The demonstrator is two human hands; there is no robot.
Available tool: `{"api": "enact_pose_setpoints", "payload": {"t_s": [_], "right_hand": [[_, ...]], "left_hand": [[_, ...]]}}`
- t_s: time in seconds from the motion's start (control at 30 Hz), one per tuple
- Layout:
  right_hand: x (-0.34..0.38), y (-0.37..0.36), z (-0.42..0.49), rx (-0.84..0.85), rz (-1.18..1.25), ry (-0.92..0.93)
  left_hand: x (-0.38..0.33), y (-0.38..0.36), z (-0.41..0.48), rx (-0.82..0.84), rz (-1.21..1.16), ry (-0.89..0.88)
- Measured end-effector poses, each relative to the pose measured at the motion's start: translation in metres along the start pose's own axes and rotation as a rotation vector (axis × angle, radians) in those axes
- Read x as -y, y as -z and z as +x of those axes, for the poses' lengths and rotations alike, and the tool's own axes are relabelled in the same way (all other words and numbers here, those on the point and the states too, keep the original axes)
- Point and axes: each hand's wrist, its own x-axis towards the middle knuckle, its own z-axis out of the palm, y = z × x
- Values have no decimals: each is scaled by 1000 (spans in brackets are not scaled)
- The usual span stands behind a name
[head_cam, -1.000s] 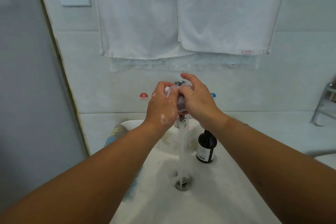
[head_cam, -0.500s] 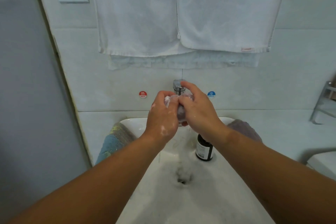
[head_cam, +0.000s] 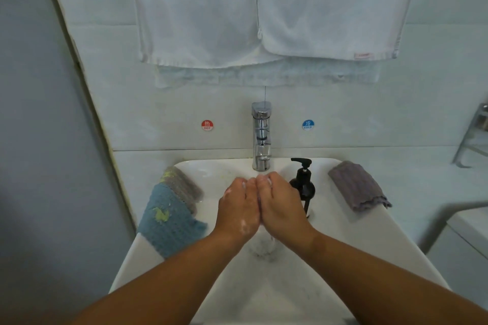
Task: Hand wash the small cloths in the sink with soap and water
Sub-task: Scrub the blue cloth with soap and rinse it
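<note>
Pressing left hand [head_cam: 237, 208] and right hand [head_cam: 282, 206] edge to edge over sink [head_cam: 343, 245], below faucet [head_cam: 261, 137]; fingers [head_cam: 272, 179] curl under, can't tell if holding anything. Blue knit cloth [head_cam: 169, 221] draped on left rim, grey cloth [head_cam: 356, 185] on right rim. Guessing soft, floppy, slippery once soapy: grab bunched middle.

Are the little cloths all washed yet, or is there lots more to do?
Soap is already on: suds show on the left hand. In hand: it and the right hand press together over the sink, below the faucet; any cloth between them is hidden. Left: the blue cloth on the left rim and the grey cloth on the right lie aside, washed or not I cannot tell.
</note>
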Motion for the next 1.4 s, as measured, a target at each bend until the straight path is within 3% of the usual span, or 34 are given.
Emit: {"api": "enact_pose_setpoints", "payload": {"t_s": [0.13, 0.3, 0.4, 0.5, 0.6, 0.7, 0.9, 1.1, 1.23, 1.4], "right_hand": [[-14, -10, 2, 24, -147, -15], [-15, -7, 2, 148, -411, 118], [-15, -6, 1, 132, -293, 76], [-17, -11, -2, 101, -62, -78], [-15, -7, 0, 139, 317, -312], [-14, 0, 0, 162, 483, -273], [-14, -8, -7, -4, 141, -20], [-12, -13, -7, -2, -132, 16], [-4, -5, -6, 82, -310, 82], [-9, -7, -3, 92, -319, 93]], "left_hand": [[13, -9, 1, 42, 61, 51], [22, -12, 4, 77, 121, 58], [20, -10, 4, 63, 136, 62], [22, -10, 4, 32, 118, 92], [25, -8, 7, 49, -242, 203], [25, -2, 8, 59, -473, 208], [26, -9, -1, 27, -69, -58], [22, -5, 0, 30, 113, -114], [17, 0, -1, 94, 421, -152], [9, 3, -3, 108, 417, -112]]}}
